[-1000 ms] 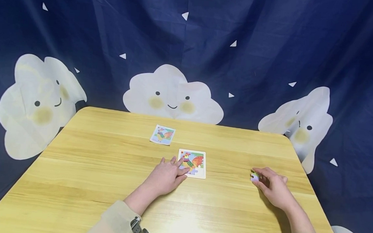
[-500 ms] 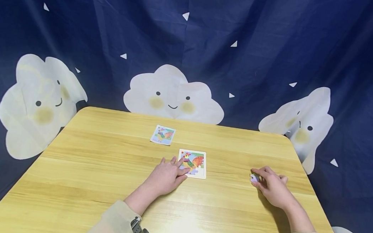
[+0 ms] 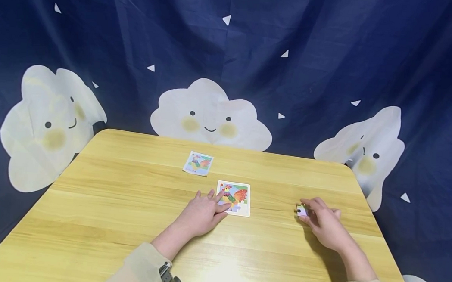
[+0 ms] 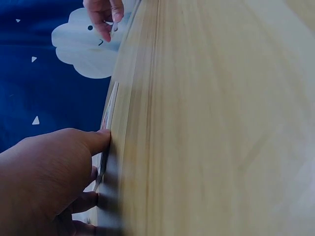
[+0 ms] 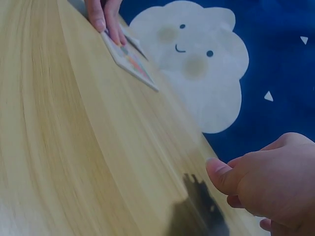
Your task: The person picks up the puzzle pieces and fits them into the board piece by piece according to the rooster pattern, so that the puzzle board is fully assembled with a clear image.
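Note:
My left hand [image 3: 200,215] rests on the near left part of a small square jigsaw puzzle [image 3: 241,193] with a white frame and a colourful rooster picture. Its fingers are spread over the picture, and the thumb lies at the near edge. A pale gap shows at the puzzle's lower right corner. Off to the right, my right hand [image 3: 323,222] pinches a lilac and green puzzle piece [image 3: 301,210] between thumb and fingers, over the table. In the right wrist view that same right hand [image 5: 275,182] hides the piece and casts a shadow on the wood.
Behind the puzzle, slightly left, lies a paper card [image 3: 198,163] with the same rooster picture. The wooden table [image 3: 102,194] ends at the back against a dark blue curtain [image 3: 292,67] printed with smiling clouds.
My right hand has shifted slightly left with the puzzle piece, which has turned a little in the fingers. The left hand stays on the puzzle.

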A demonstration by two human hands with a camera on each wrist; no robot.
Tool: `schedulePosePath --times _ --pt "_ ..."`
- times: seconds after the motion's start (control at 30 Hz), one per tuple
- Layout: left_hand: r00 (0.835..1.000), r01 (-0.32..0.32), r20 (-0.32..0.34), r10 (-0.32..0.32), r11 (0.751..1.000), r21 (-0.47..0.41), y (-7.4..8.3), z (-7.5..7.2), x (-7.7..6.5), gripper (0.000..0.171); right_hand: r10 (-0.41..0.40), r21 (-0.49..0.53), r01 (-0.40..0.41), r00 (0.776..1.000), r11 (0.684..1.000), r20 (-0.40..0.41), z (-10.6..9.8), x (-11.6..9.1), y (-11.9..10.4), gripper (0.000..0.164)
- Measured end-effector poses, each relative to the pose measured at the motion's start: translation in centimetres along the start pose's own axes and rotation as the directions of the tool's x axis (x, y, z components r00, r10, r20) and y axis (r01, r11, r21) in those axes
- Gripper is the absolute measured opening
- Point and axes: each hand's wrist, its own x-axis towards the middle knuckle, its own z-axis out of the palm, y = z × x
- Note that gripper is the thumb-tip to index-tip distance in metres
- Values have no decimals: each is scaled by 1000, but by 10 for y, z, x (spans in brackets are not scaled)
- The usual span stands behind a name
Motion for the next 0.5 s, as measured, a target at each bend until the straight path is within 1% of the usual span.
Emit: schedulePosePath --times 0.33,0.5 --pt "1000 1 6 -1 1000 15 -1 1 0 37 -66 38 66 998 997 -13 9 9 -16 44" --pt "1000 10 17 -10 1000 4 -1 0 0 38 -98 89 98 995 991 -6 16 16 -23 44"
